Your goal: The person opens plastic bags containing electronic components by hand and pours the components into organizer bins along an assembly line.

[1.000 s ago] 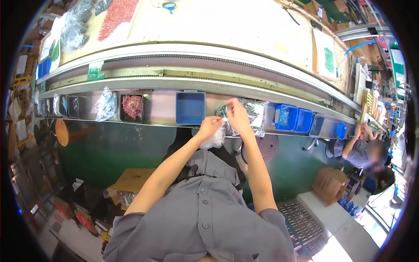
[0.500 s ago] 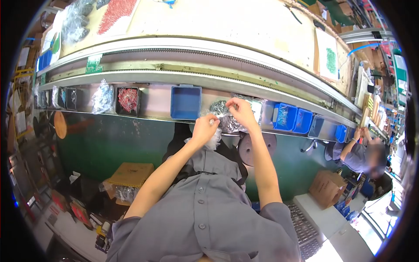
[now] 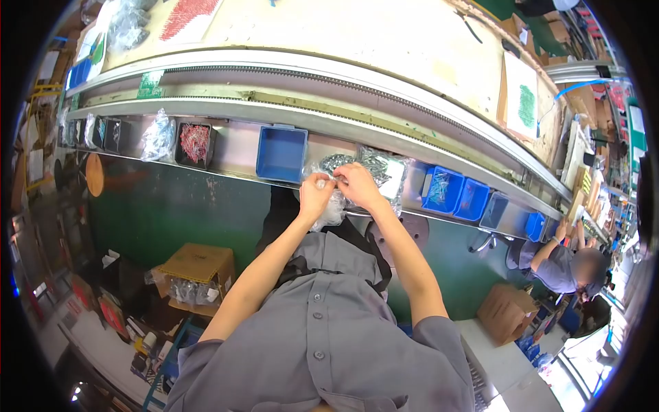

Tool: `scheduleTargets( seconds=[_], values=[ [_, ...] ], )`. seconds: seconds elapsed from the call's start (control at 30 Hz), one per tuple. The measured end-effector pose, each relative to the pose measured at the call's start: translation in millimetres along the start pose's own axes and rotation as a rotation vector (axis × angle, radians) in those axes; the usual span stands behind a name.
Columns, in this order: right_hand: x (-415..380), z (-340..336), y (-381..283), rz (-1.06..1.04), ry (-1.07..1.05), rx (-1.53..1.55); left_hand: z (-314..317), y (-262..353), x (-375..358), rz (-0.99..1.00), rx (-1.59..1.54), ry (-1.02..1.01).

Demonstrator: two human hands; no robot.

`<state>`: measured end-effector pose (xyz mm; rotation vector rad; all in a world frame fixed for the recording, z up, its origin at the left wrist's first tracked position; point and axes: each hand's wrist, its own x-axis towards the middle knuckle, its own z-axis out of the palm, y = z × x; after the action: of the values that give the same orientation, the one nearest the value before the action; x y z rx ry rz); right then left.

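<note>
At the near edge of the bench, my left hand pinches the gathered clear film of a plastic bag. Close beside it, my right hand has its fingertips closed on the same film, almost touching the left fingers. Loose film hangs below the hands toward my lap. Dark small parts show through the plastic behind my fingers; their kind is too small to tell. Another clear bag of dark parts with a white label lies just right of my right hand. A blue bin stands to the left of both hands.
Left along the shelf are a black bin of red parts and a clear bag. On the right stand blue bins with small parts. A metal rail runs behind. Another person works at far right.
My right hand has come down and left from above the bag to meet my left hand at the film. The view has shifted slightly.
</note>
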<state>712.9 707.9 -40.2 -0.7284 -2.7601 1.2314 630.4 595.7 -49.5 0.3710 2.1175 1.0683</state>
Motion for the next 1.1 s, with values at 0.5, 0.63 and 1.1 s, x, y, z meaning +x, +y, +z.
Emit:
scheduleTargets(
  seconds=[0.5,0.63,1.1],
  values=[
    [-6.4,-5.2,-1.1,-0.066,0.033,0.094,-5.0,-8.9,8.0,0.092,-0.050,-0.063],
    [-3.0,5.9,2.2,-0.214,0.149,0.028,-11.1,5.7,0.0,0.104,0.027,-0.047],
    [5.8,11.5,11.5,-0.012,0.039,0.431,-14.5,-8.9,20.8,0.169,-0.053,-0.259]
  ],
)
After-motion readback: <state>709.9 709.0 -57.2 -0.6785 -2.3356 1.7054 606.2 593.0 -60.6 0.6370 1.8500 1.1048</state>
